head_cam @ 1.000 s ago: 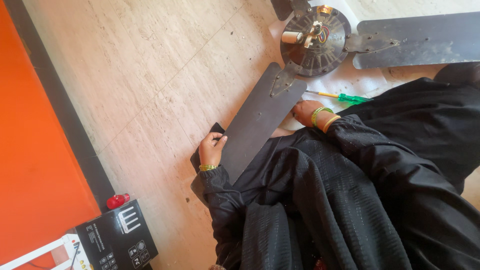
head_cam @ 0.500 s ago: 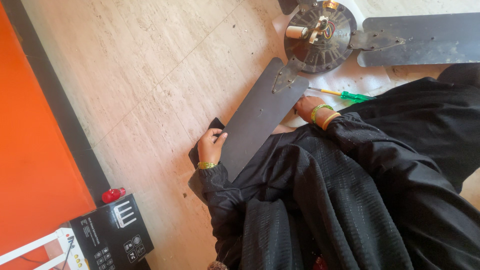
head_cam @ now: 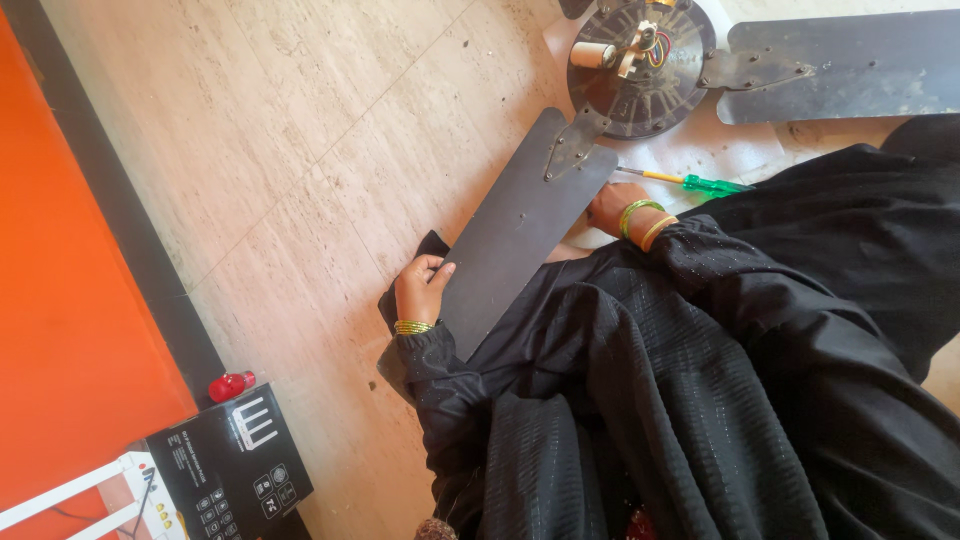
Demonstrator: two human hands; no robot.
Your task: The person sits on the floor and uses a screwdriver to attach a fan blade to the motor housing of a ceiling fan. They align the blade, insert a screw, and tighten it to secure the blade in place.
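Blade (head_cam: 515, 235), dark and flat, lies on the floor (head_cam: 300, 150), running from 7 o'clock up to 1 o'clock, where a metal bracket (head_cam: 570, 150) joins it to the round motor (head_cam: 640, 65). A second blade (head_cam: 850, 65) points off toward 3 o'clock. The left hand (head_cam: 420, 290) sits at the blade's lower left edge, fingers curled over the rim with a dark cloth (head_cam: 400, 300) tucked beneath, so its grip is clenched on blade and cloth together. The right hand (head_cam: 610, 208) rests at the blade's right edge, near 1 o'clock from the left hand; its fingers are hidden behind the blade and sleeve, so I cannot tell whether that grip is closed or slack. A screwdriver (head_cam: 690, 182) with a green handle lies just beyond the right hand on white paper (head_cam: 720, 150), apart from the fingers. At 7 o'clock in view, a black box (head_cam: 230, 460) and a small red bottle (head_cam: 232, 385) stand against the orange wall (head_cam: 70, 300).

Risks, as I judge them: the blade edge is thin metal and could cut a bare finger if the left hand slides along it. Lifting the free end would lever against the bracket and may bend it or tip the motor, straining the exposed wires (head_cam: 655, 45). The loose sleeve could snag the bracket or knock the screwdriver out of reach.
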